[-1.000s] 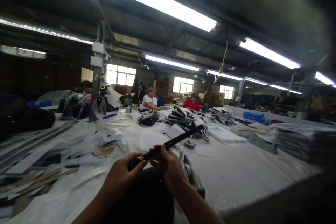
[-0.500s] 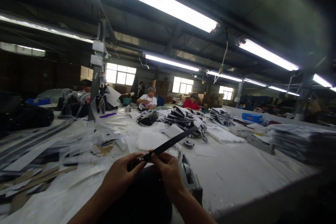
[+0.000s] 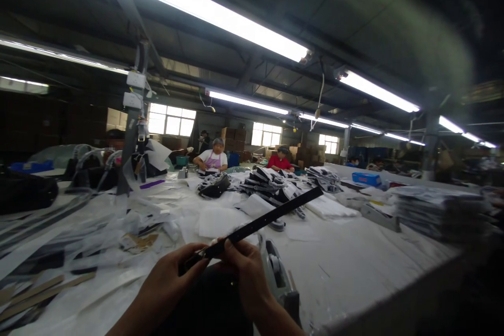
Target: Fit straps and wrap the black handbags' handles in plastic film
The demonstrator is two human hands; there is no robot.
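Observation:
A black strap [image 3: 275, 214] with small holes along it slants up to the right, its free end sticking out past my hands. Pinched at its lower left end, near a small metal piece that may be a buckle, is my left hand [image 3: 173, 275]. My right hand [image 3: 246, 268] grips the strap just beside it, thumb on top. Below both hands sits a large black item [image 3: 208, 302], perhaps a bag, too dark to make out. Right of my right hand stands a pale grey device [image 3: 277, 270] that looks like a tape dispenser.
White sheets and brown strips [image 3: 43, 294] cover the table's left. Black-and-white pieces [image 3: 262, 184] are heaped farther back, with a stack of wrapped flat goods [image 3: 437, 212] at right. A blue box [image 3: 366, 179] and a metal post [image 3: 132, 152] stand beyond. Co-workers sit across the table.
The strap's free end has swung right, and its flat face shows more towards me. Both hands keep their hold. The view has turned slightly right and up.

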